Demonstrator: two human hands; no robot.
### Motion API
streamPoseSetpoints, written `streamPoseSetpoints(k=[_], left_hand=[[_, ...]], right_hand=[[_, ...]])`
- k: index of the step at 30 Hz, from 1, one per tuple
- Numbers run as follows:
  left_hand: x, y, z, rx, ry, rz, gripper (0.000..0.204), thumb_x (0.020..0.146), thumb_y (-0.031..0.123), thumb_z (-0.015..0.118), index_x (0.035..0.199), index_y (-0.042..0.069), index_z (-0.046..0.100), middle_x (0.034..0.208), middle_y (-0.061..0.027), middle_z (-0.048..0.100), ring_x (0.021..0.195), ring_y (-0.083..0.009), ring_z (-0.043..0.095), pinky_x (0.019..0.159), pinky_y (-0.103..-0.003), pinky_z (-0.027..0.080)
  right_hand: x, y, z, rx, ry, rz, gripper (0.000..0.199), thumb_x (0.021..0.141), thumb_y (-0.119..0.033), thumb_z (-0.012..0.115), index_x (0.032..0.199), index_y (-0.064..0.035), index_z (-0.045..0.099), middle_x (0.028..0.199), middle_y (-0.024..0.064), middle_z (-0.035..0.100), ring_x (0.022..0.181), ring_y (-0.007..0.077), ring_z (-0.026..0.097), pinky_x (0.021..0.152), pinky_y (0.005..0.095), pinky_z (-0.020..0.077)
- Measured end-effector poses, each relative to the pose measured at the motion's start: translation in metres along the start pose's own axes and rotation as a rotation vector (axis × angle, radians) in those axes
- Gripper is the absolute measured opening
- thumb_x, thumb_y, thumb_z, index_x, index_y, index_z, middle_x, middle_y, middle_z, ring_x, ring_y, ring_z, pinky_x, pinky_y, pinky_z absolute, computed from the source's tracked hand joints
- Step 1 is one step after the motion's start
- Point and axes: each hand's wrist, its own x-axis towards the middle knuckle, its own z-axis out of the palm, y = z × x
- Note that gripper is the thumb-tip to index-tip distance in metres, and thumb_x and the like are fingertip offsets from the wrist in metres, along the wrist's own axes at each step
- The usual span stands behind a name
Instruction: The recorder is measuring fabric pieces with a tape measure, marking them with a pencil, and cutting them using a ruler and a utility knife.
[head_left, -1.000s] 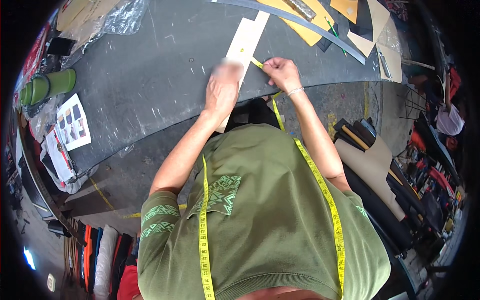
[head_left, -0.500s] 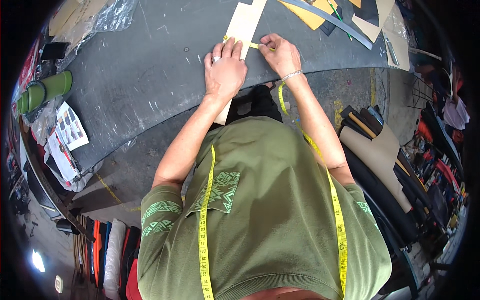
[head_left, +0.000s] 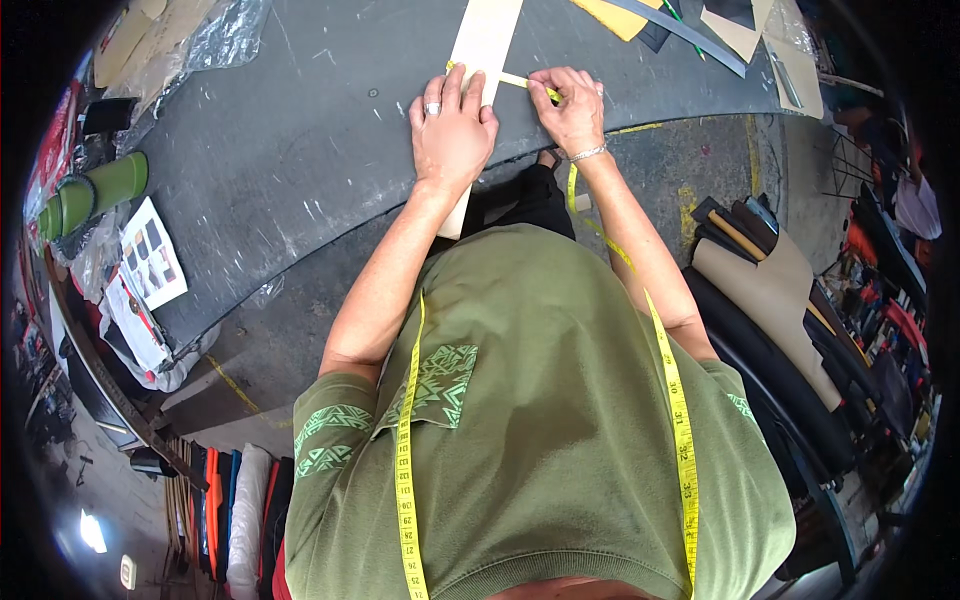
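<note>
A long pale strip [head_left: 488, 35], of paper or thin board, lies on the dark worktable and hangs over its near edge. My left hand [head_left: 452, 140] rests on it, fingers stretched out flat, a ring on one finger. A yellow tape measure [head_left: 514, 79] crosses the strip, its end showing by my left fingertips. To the right, my right hand [head_left: 573, 115] pinches the tape between thumb and fingers. From there the tape hangs past the table edge beside my right forearm. Another length of tape hangs down each side of my green shirt.
At the table's far right are a grey metal ruler [head_left: 700, 40] and brown and yellow sheets. Clear plastic [head_left: 228, 38], a green roll [head_left: 95, 195] and a printed sheet [head_left: 153, 255] lie at the left. Rolls of material [head_left: 760, 270] stand right of me.
My right hand has shifted slightly right, with more tape showing between it and the strip. My left hand stays on the strip. The whole view has shifted slightly.
</note>
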Motion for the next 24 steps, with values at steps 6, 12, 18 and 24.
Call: streamPoseSetpoints(k=[6, 12, 18, 24], left_hand=[[0.0009, 0.0002, -0.0009, -0.005, -0.015, -0.004, 0.047, 0.091, 0.025, 0.057, 0.135, 0.010, 0.058, 0.142, -0.0096, 0.050, 0.131, -0.0285, 0.044, 0.107, -0.047, 0.033], [0.0004, -0.0005, 0.0016, -0.003, -0.005, -0.015, 0.045, 0.091, 0.025, 0.057, 0.133, 0.009, 0.060, 0.141, -0.0096, 0.051, 0.130, -0.0286, 0.045, 0.107, -0.048, 0.033], [0.0016, 0.0004, 0.0017, -0.010, -0.002, -0.002, 0.045, 0.090, 0.025, 0.059, 0.132, 0.009, 0.060, 0.141, -0.0098, 0.051, 0.128, -0.0291, 0.045, 0.106, -0.048, 0.034], [0.0016, 0.0021, 0.0008, 0.016, 0.000, -0.046, 0.046, 0.090, 0.025, 0.058, 0.134, 0.009, 0.059, 0.141, -0.0094, 0.052, 0.129, -0.0294, 0.045, 0.106, -0.048, 0.034]], right_hand=[[0.0002, 0.0008, -0.0015, 0.014, -0.003, -0.009, 0.010, 0.084, -0.023, 0.072, 0.087, -0.0132, 0.072, 0.083, 0.0012, 0.067, 0.083, 0.0220, 0.061, 0.081, 0.0379, 0.0419], [-0.0008, 0.0007, 0.0002, 0.008, 0.034, 0.018, 0.008, 0.083, -0.021, 0.069, 0.087, -0.0150, 0.071, 0.085, 0.0020, 0.067, 0.086, 0.0259, 0.061, 0.083, 0.0408, 0.0414], [-0.0010, 0.0014, 0.0018, -0.016, 0.079, 0.003, 0.006, 0.082, -0.020, 0.068, 0.085, -0.0155, 0.069, 0.085, 0.0017, 0.067, 0.086, 0.0265, 0.061, 0.082, 0.0419, 0.0421], [-0.0017, 0.0026, 0.0019, 0.021, 0.060, -0.034, 0.004, 0.081, -0.019, 0.068, 0.083, -0.0156, 0.068, 0.081, 0.0012, 0.065, 0.084, 0.0265, 0.060, 0.080, 0.0424, 0.0422]])
